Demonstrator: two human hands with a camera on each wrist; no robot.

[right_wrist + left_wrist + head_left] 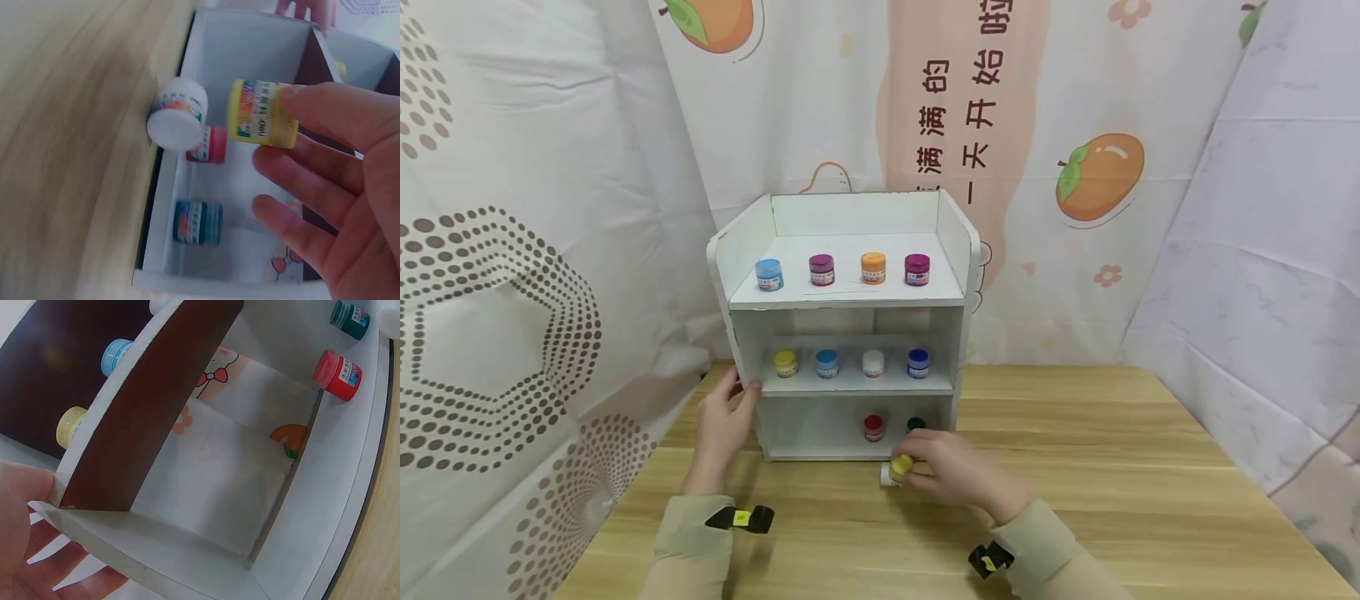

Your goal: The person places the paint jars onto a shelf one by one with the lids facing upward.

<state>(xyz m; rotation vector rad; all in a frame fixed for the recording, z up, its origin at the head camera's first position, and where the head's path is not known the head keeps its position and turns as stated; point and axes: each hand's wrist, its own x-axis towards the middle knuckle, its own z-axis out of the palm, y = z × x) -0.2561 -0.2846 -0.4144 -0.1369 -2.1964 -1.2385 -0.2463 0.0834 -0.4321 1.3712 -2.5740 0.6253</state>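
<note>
A small white shelf unit (856, 302) stands on the wooden table. My left hand (724, 421) holds its left side panel, with the thumb on the front edge and the fingers along the outer face. In my right hand (951, 471) a yellow paint jar (261, 112) is pinched between thumb and fingers, just in front of the bottom shelf. A white paint jar (178, 115) lies tipped on the table beside the yellow one, by the shelf's bottom edge. On the bottom shelf are a red paint jar (873, 428) and a dark green paint jar (197, 222), partly hidden in the head view.
The middle shelf bears a yellow jar (786, 363), a light blue jar (827, 363), a white jar (873, 363) and a dark blue jar (918, 363). Several more jars line the top shelf (850, 293). Printed curtains (1195, 217) hang behind the table (1112, 467).
</note>
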